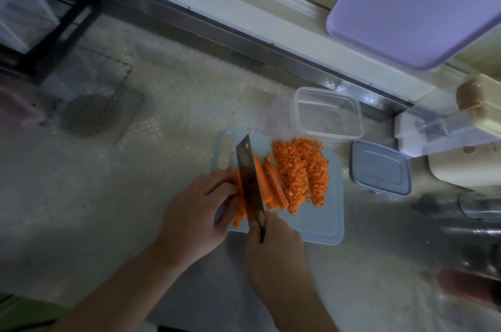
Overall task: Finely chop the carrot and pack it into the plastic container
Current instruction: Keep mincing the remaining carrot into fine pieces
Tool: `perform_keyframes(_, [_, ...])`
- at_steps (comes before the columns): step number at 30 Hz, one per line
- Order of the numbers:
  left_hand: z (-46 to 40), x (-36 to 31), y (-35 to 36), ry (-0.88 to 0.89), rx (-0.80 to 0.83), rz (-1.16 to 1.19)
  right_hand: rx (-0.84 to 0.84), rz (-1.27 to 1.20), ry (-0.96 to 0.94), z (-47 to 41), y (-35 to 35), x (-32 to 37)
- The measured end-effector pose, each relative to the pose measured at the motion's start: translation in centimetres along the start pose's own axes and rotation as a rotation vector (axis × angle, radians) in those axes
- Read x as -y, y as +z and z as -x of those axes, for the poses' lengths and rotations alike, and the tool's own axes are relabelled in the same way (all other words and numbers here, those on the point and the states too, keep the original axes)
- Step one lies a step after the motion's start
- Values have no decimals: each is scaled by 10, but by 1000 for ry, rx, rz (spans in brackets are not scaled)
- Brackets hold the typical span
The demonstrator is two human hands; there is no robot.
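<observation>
Chopping's mid-way: the uncut orange carrot piece (240, 196) is pinned on the pale blue plastic cutting board (322, 220) by the left hand (195, 212), fingers curled over it. The dark broad-bladed knife (250, 182) is gripped by the right hand (271, 245). Right of the knife, long slices and a diced heap (301, 171) are waiting; strips probably get cut next. The clear rectangular plastic container (328, 115) beyond the board looks empty. Most of the carrot's hidden under blade and fingers.

Two hands (195, 209) (273, 247), one knife (248, 182), one board (322, 223), one clear container (328, 115) at one o'clock, one lid (381, 167), one diced carrot heap (301, 171).
</observation>
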State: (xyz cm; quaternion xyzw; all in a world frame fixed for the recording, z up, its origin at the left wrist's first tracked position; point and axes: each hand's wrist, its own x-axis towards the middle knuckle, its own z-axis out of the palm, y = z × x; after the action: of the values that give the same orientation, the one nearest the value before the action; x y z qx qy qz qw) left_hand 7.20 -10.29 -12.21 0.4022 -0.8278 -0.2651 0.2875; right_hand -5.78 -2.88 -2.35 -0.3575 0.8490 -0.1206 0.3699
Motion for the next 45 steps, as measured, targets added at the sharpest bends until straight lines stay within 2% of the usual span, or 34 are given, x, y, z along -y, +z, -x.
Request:
perform_keyframes(6, [0,1,1,38,6,-17,37,100,-2,-6,2,4])
perform_keyframes(13, [0,-2,0,45,12,-23,50,97,16,-11,9,7])
perform_keyframes(24, [1,-1,1,37,-35,-70,-83,-68,-93,-7,-3,-9])
perform_keyframes(32, [0,-2,-1,32,-21,-57,-42,-21,-75,-11,-9,-15])
perform_keyframes(45, [0,-1,1,36,-1,-35,47,190,-31,-14,-3,1])
